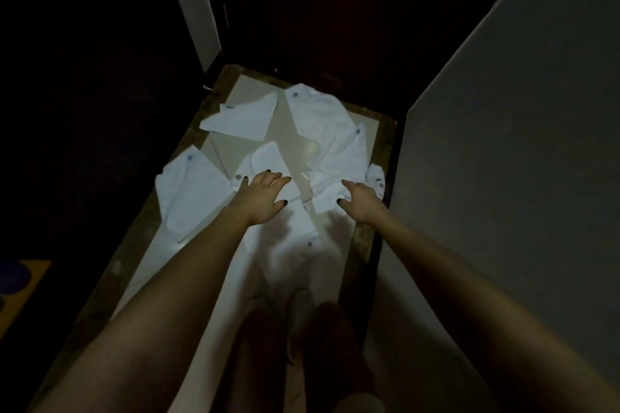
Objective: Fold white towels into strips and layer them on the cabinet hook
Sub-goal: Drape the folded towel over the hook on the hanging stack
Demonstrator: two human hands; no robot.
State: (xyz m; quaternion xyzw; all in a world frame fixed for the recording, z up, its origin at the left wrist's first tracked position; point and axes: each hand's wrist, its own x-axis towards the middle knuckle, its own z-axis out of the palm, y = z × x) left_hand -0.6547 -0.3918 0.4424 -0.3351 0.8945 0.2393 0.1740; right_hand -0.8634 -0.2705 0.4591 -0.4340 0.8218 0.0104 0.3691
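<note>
White towel (270, 159) with a dark corner logo lies flat, long axis 11-to-5 o'clock, under the spread-fingered left hand (265, 196); right hand (361, 200) grips a crumpled towel (339, 161).

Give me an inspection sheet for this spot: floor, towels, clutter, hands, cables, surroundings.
Surface: tiled floor with a brown border, dimly lit.
Job's things: white towels scattered about, none in strips: centre towel, right towel, left towel, far towel.
Clutter: nothing seen.
Grips: left hand lies flat with fingers spread on the centre towel; right hand has fingers curled into the right towel.
Cables: nothing seen.
Surroundings: pale door at far left, grey wall at right; the rest is too dark to tell.
</note>
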